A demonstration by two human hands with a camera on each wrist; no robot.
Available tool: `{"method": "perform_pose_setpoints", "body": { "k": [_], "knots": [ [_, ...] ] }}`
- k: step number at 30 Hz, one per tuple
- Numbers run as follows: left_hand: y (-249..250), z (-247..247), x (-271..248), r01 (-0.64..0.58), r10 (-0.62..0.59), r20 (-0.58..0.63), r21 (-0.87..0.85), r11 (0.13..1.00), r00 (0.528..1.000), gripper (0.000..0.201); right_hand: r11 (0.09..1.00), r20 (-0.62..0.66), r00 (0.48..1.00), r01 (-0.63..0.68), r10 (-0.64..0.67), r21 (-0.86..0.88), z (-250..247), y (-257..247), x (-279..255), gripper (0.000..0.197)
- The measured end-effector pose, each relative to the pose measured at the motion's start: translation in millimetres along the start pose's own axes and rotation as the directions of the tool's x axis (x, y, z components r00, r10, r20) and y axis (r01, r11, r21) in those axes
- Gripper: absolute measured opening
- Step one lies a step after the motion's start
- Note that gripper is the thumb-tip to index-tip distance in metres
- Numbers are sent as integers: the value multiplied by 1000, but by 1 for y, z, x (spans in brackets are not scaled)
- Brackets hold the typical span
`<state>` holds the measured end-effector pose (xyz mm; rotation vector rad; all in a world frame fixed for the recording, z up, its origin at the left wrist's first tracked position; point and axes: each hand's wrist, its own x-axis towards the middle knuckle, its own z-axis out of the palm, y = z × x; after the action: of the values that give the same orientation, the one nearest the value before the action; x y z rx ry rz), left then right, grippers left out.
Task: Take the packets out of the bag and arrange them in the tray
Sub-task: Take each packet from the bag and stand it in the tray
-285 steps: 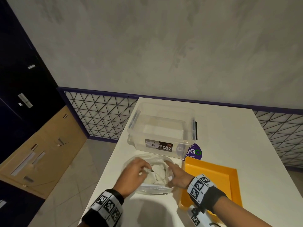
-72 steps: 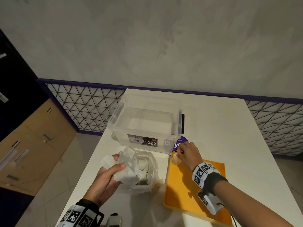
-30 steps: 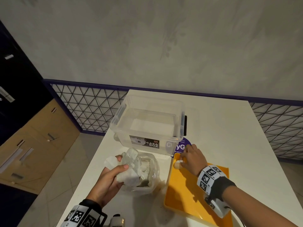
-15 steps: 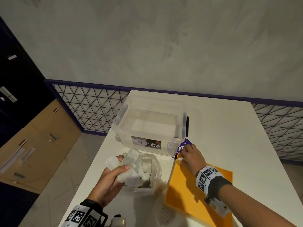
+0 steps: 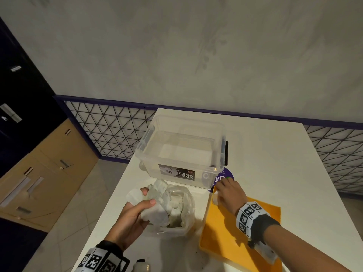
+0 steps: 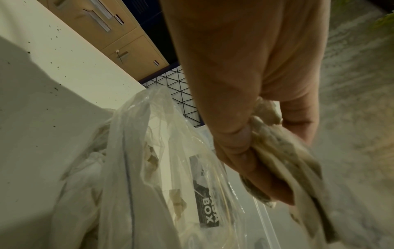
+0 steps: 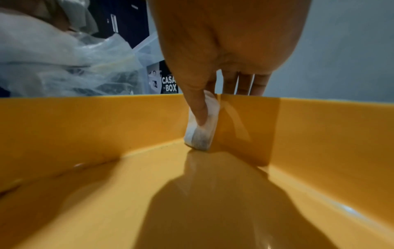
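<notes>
right hand pinching packet (upright), tray corner

A dark wristband is worn on the right wrist, wrapped by a white band printed with black square marker codes. A similar dark band with white coded markers is worn on the left wrist. Both forearms are left bare.

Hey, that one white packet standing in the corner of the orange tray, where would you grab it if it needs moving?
Pinch the packet near its upper end, across its flat faces, coming from above. It stands on end in the far left corner of the tray, walls close on two sides, so only the top is free.
</notes>
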<state>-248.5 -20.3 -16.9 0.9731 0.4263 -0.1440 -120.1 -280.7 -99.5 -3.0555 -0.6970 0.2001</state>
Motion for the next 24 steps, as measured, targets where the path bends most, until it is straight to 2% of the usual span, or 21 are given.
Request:
{"method": "perform_pose_setpoints", "body": {
  "k": [1,4,7,14,17,20,23,24],
  "knots": [
    [0,0,0,-1,1,1,-3,1000,1000,31,1000,-51,999,-3,2,-6,-1,-1,0,50],
    [1,-1,0,4,-4,11,-9,1000,1000,27,995,7,1000,1,-2,95,-1,-4,0,39],
    [0,1,1,4,-4,23,1,1000,1000,25,980,-11,999,-33,36,194,0,-2,5,34],
    [-4,8,5,5,-4,40,-16,1000,999,22,939,88,993,-101,76,328,-5,-2,7,40],
    [-7,9,8,5,-4,34,-20,1000,999,26,919,77,993,-108,85,378,-11,-1,-2,44],
    [-10,9,10,12,-10,43,-34,999,999,26,907,-70,990,-84,124,414,-28,0,-17,40],
    [-12,11,11,22,-19,60,-41,999,998,31,909,-344,939,141,3,393,-52,-12,-31,14],
    [-13,13,12,24,-21,66,-44,999,998,32,896,-393,918,217,-52,388,-63,-20,-34,9]
  ]
}}
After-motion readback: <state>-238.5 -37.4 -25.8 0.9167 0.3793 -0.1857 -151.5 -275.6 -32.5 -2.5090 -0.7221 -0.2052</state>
